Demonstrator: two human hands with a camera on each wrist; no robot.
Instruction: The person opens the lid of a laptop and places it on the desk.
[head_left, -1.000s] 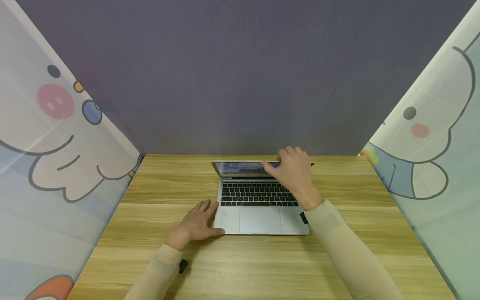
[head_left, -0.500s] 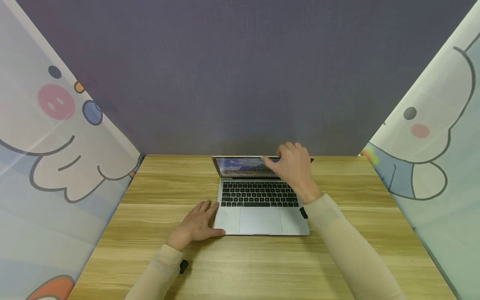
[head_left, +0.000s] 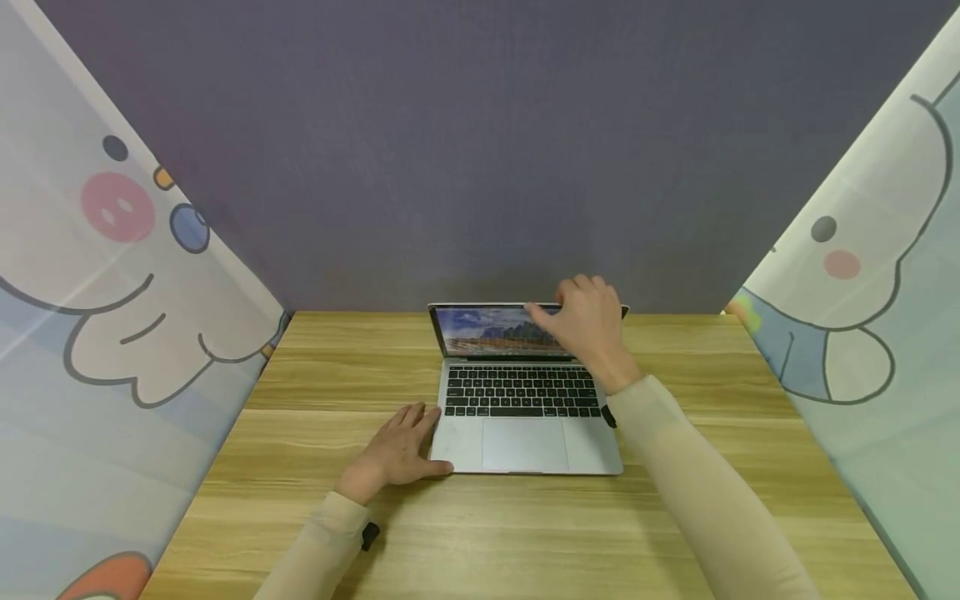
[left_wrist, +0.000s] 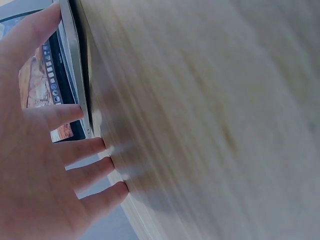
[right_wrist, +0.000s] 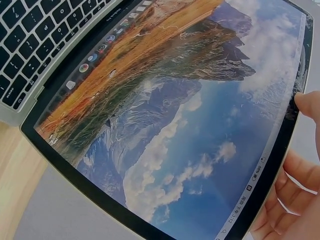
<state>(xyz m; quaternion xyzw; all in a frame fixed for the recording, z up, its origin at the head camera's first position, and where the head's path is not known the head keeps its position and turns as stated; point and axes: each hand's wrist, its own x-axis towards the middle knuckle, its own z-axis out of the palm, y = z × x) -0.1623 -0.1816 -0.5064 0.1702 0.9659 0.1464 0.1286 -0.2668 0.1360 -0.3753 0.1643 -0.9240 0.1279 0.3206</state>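
A silver laptop (head_left: 525, 444) sits raised-lidded on the wooden table, with its black keyboard (head_left: 519, 392) facing me. Its lit screen (right_wrist: 175, 120) carries a mountain and cloud wallpaper. My right hand (head_left: 588, 325) holds the lid's top edge near the right end, thumb on the front bezel and fingers behind it; part of the screen is hidden by this hand in the head view. My left hand (head_left: 401, 450) lies spread at the base's front left corner. Its thumb and index finger touch the laptop's edge, while other fingertips (left_wrist: 122, 187) rest on the table.
The wooden table (head_left: 315, 367) extends on both sides of the laptop. A dark grey panel (head_left: 480, 158) rises directly behind the table, close to the lid. Pale cartoon-printed curtains flank it at left (head_left: 90, 333) and right (head_left: 855, 350).
The lid has tilted further back, away from me, and more of the screen shows. My right hand has moved up and back with it. The left hand stays at the base's corner.
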